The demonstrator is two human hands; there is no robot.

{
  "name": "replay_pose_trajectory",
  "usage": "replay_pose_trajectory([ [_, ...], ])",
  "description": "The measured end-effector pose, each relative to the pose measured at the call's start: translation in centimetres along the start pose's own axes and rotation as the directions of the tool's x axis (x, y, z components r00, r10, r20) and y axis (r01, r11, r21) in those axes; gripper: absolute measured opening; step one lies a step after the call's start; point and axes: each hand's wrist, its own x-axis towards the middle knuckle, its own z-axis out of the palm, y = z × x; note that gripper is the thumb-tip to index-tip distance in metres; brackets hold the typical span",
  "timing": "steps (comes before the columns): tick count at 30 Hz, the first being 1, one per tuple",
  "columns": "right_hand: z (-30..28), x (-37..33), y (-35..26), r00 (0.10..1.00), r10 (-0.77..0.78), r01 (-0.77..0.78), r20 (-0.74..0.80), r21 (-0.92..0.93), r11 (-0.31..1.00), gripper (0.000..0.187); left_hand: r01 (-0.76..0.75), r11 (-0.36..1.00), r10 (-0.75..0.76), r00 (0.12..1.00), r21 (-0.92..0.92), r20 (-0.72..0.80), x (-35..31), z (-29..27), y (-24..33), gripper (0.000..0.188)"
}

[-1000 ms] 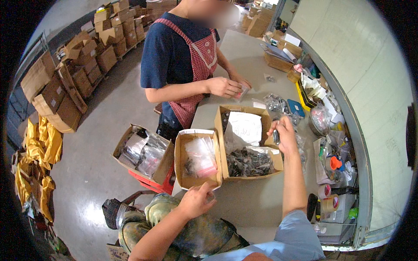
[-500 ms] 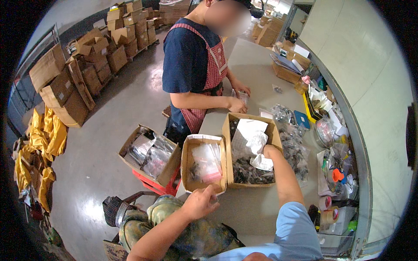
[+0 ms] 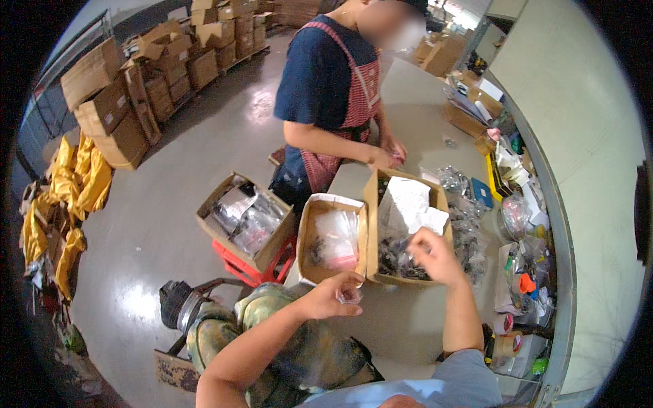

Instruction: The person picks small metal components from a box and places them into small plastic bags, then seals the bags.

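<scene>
My left hand (image 3: 328,297) is closed around a small clear plastic bag (image 3: 351,296), just in front of a shallow cardboard box (image 3: 307,266). Flat clear bags (image 3: 337,234) lie in that box. Over the near right part of a larger cardboard carton (image 3: 371,224), my right hand (image 3: 439,257) has its fingers pinched together. A small dark thing seems to show at the fingertips, too blurred to name. Small black parts (image 3: 392,251) fill the bottom of the carton, partly covered by crumpled white paper (image 3: 410,204).
Across the table (image 3: 401,326) a co-worker (image 3: 313,88) handles something small. Filled clear bags (image 3: 469,238) lie right of the carton. A box of bagged items (image 3: 245,217) sits on a red stool (image 3: 235,262) at left. Tape rolls (image 3: 507,345) and clutter line the right wall.
My right hand has come up out of the larger carton, and the white paper there has shifted. The left hand has turned, showing the clear bag more. The whole view has shifted slightly.
</scene>
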Motion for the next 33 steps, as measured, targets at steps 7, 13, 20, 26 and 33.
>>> replay_pose_trajectory([
  [7, 6.7, -0.1, -6.5, 0.734, -0.356, 0.551, 0.579, -0.201, 0.81, 0.009, 0.031, 0.999, -0.029, 0.987, -0.009, 0.158, -0.8, -0.4, 1.0, 0.053],
  [13, 8.1, 1.1, -8.0, 0.803, -0.487, 0.465, 0.344, 0.149, 0.873, 0.01, 0.027, 0.959, 0.011, 0.991, -0.283, 0.13, -1.5, -0.7, 1.8, 0.043],
  [20, 10.7, 0.2, -4.9, 0.814, -0.455, 0.138, 0.362, 0.641, 0.755, 0.034, 0.07, 0.896, -0.039, 0.996, -0.438, 0.078, -2.1, -0.3, 2.9, 0.039],
  [26, 8.6, -1.2, -5.8, 0.768, -0.407, -0.014, 0.495, 0.647, 0.762, 0.041, 0.142, 0.866, 0.007, 0.955, -0.48, 0.295, -2.4, -0.7, 3.0, 0.043],
  [33, 8.0, -1.8, -7.6, 0.717, -0.514, 0.63, 0.471, -0.12, 0.768, 0.017, 0.027, 0.853, 0.119, 0.962, -0.521, 0.245, -2.1, -0.7, 3.6, 0.084],
])
